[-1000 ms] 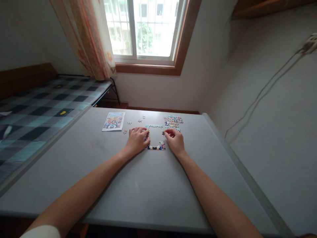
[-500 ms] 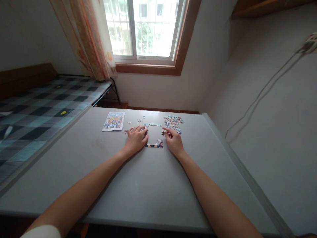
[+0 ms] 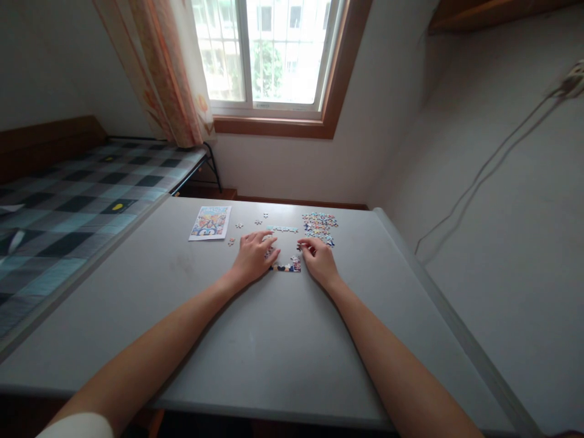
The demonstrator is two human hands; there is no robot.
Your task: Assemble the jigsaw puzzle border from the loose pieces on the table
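Observation:
A partly joined puzzle frame lies on the grey table (image 3: 255, 347), with a pale top row (image 3: 283, 229) and a dark bottom row (image 3: 283, 268). Over its left side rests my left hand (image 3: 255, 252), fingers apart, hiding part of that side. My right hand (image 3: 318, 258) pinches a small dark puzzle piece (image 3: 300, 246) at the frame's right side. Behind that hand is a heap of loose pieces (image 3: 319, 224). A printed picture sheet (image 3: 210, 223) lies to the left.
Several single pieces lie between the sheet and the frame, one of them a loose piece (image 3: 258, 222). A bed with a checked cover (image 3: 91, 188) stands beyond the table's left edge. Walls and a window (image 3: 269, 55) are behind, and a cable (image 3: 483, 164) hangs at right.
My left hand has shifted slightly right, its thumb and fingers spreading over the frame's left side. My right index finger has curled in nearer the thumb at the piece.

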